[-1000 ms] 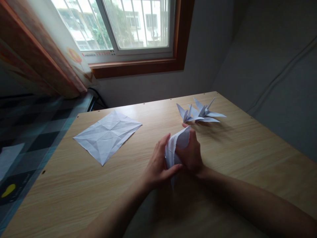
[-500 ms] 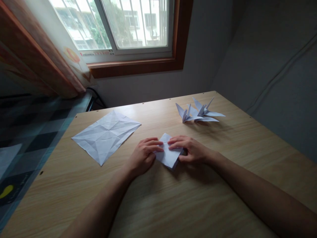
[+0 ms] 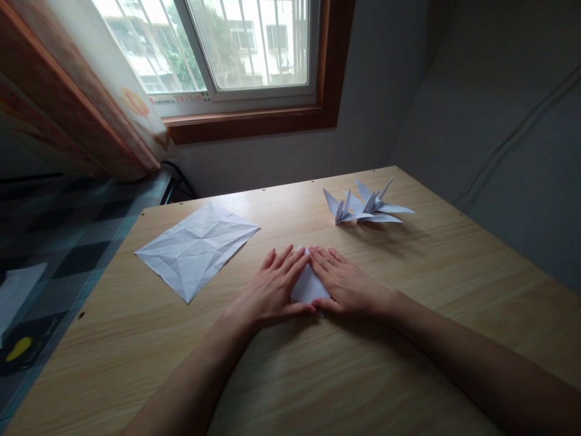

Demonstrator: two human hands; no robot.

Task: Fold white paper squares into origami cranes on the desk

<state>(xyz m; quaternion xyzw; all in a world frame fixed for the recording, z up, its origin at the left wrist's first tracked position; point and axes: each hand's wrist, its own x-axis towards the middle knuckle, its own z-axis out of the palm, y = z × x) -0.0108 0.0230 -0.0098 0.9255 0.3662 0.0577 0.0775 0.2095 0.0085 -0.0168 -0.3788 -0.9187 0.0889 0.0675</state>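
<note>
A small folded white paper lies on the wooden table, partly covered by both hands. Over its left side lies my left hand, flat with fingers stretched out. My right hand is flat as well and covers the right side of the paper. The two thumbs come close together at the near edge, and the index fingertips almost meet at the far corner. Only the middle of the paper shows between the hands.
An unfolded, creased sheet lies to the left. Paper cranes stand at the back right, wings spread. A checkered cloth covers a surface beyond the left table edge. Behind are a window and a curtain.
Both hands have flattened onto the folded paper, fingers straightened and drawn closer together. Before, the fingertips were curled on its sides and more of the paper showed.
</note>
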